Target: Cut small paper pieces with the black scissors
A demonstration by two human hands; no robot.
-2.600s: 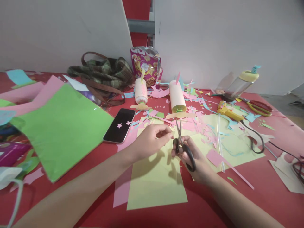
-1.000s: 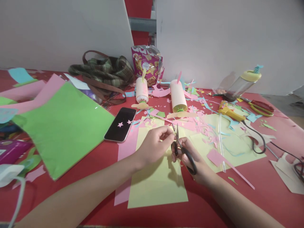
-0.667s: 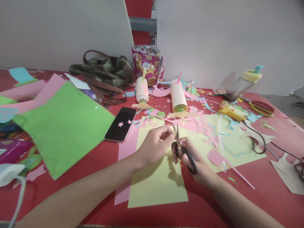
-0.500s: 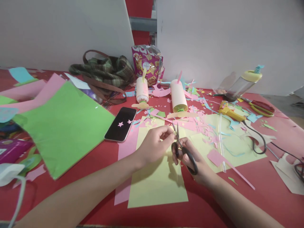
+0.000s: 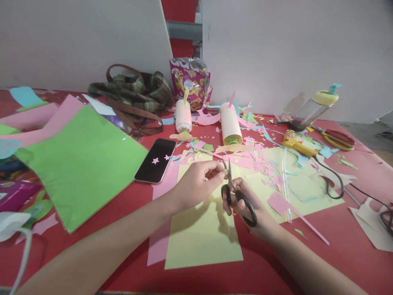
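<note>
My right hand [image 5: 248, 200] grips a pair of black-handled scissors [image 5: 252, 213], its fingers through the loops and the blades pointing up and slightly parted. Close by on the left, my left hand [image 5: 199, 182] pinches a tiny pale yellow scrap of paper [image 5: 226, 172] at the blades. Most of that scrap hides behind the fingertips. Below both hands a yellow sheet [image 5: 202, 241] lies over a pink sheet [image 5: 158, 246]. A phone [image 5: 155, 164] to the left carries two pink paper stars [image 5: 155, 161].
Two cream paper-wrapped rolls [image 5: 231, 123] stand behind the hands among pink scraps [image 5: 264, 164]. On the right are a yellow glue gun [image 5: 296, 145], red-and-yellow-handled scissors [image 5: 339, 139] and a tilted clear bottle [image 5: 316, 108]. Green card [image 5: 89, 164] covers the left; a snack bag [image 5: 192, 82] stands behind.
The scissor blades have opened slightly and a bit more of the yellow scrap shows at my left fingertips. Both hands stay in nearly the same place.
</note>
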